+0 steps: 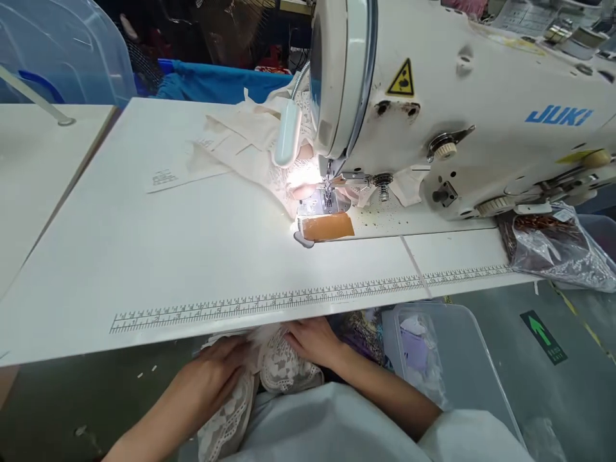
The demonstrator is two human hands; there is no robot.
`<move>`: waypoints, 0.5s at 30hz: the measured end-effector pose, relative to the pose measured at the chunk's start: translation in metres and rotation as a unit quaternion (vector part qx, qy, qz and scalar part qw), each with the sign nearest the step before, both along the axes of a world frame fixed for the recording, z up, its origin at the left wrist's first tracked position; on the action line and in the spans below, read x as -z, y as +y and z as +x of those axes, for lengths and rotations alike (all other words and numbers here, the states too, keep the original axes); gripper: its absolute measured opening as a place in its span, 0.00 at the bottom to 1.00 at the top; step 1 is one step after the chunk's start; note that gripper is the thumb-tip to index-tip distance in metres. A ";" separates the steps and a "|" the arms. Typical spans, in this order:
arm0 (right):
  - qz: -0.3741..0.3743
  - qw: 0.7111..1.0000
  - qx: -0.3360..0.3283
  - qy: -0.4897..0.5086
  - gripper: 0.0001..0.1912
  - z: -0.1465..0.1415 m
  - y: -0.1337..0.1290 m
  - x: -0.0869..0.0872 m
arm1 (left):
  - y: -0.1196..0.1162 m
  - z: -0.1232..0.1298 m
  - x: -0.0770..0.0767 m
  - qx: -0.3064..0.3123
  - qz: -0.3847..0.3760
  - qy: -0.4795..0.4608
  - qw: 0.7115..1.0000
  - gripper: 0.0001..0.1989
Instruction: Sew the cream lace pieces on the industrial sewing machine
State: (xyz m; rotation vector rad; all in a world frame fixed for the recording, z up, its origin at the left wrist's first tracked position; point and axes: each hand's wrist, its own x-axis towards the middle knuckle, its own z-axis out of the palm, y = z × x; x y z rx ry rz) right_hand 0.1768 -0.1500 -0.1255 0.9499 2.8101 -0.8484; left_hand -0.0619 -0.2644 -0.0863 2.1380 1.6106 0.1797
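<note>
A white lace bra [287, 367] with rounded, padded-looking cups lies across my lap, below the front edge of the sewing table. My left hand [214, 372] grips it from the left, fingers curled into the lace and partly hidden. From the other side, my right hand [310, 340] holds the top of a cup; its fingertips sink into the fabric. Above them stands a white JUKI sewing machine [433, 83], its lamp shining on the needle area. Cream lace fabric [262, 144] lies bunched at the presser foot [328, 192].
A printed ruler [308, 297] runs along the table's front edge. Paper [166, 179] with small print lies under the cream fabric. A plastic bag [563, 247] sits at the table's right end. Below stands a clear plastic bin [462, 346]. Blue cloth [216, 80] hangs behind.
</note>
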 end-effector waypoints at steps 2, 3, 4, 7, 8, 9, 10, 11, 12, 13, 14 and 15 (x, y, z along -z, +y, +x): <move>-0.013 1.000 0.002 -0.025 0.18 -0.005 0.008 0.010 | -0.006 -0.002 0.020 -0.020 0.063 0.007 0.998 0.21; -0.017 0.999 0.002 -0.030 0.19 -0.006 0.011 0.012 | -0.007 -0.001 0.024 -0.020 0.085 0.004 0.996 0.20; -0.018 0.999 -0.002 -0.032 0.20 -0.007 0.013 0.011 | -0.008 0.001 0.027 -0.020 0.105 0.001 0.994 0.20; 0.018 0.999 -0.024 -0.029 0.21 -0.010 0.014 0.009 | -0.011 0.009 0.027 -0.024 0.160 0.011 0.987 0.18; 0.044 0.998 -0.029 -0.026 0.20 -0.011 0.013 0.008 | -0.012 0.012 0.026 -0.025 0.178 0.016 0.984 0.18; 0.071 0.997 -0.034 -0.022 0.19 -0.011 0.011 0.009 | -0.013 0.015 0.027 -0.026 0.194 0.022 0.980 0.18; 0.097 0.994 -0.038 -0.017 0.19 -0.012 0.009 0.010 | -0.015 0.017 0.028 -0.032 0.209 0.027 0.977 0.19; 0.118 0.992 -0.043 -0.012 0.18 -0.011 0.008 0.010 | -0.016 0.019 0.030 -0.036 0.218 0.032 0.975 0.19; 0.135 0.990 -0.047 -0.005 0.16 -0.011 0.006 0.010 | -0.018 0.019 0.032 -0.037 0.224 0.035 0.973 0.21; 0.150 0.987 -0.052 0.007 0.15 -0.010 0.005 0.010 | -0.019 0.020 0.034 -0.036 0.231 0.037 0.971 0.22; 0.164 0.984 -0.062 0.025 0.13 -0.009 0.003 0.008 | -0.019 0.019 0.036 -0.030 0.243 0.038 0.969 0.24; 0.178 0.980 -0.079 0.046 0.12 -0.008 0.001 0.005 | -0.020 0.019 0.037 -0.017 0.255 0.039 0.966 0.25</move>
